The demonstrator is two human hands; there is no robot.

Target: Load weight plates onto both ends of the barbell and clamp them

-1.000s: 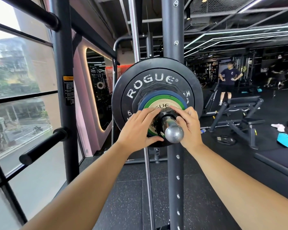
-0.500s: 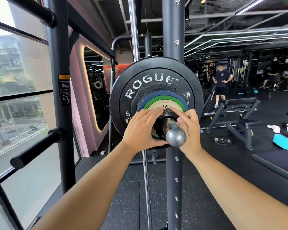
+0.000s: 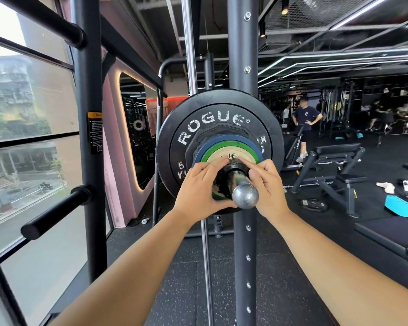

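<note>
Fingers (image 3: 213,164) of left hand (image 3: 199,190) and right hand (image 3: 267,188) grip the collar (image 3: 231,171); rack upright (image 3: 240,55) stands behind plates (image 3: 212,118).

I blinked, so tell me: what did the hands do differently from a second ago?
Hardly anything. The left hand and right hand keep gripping the black clamp collar on the silver steel barbell end; their fingertips edged closer together over its top. The big black ROGUE plate and the small blue, green and tan plates stayed put.
</note>
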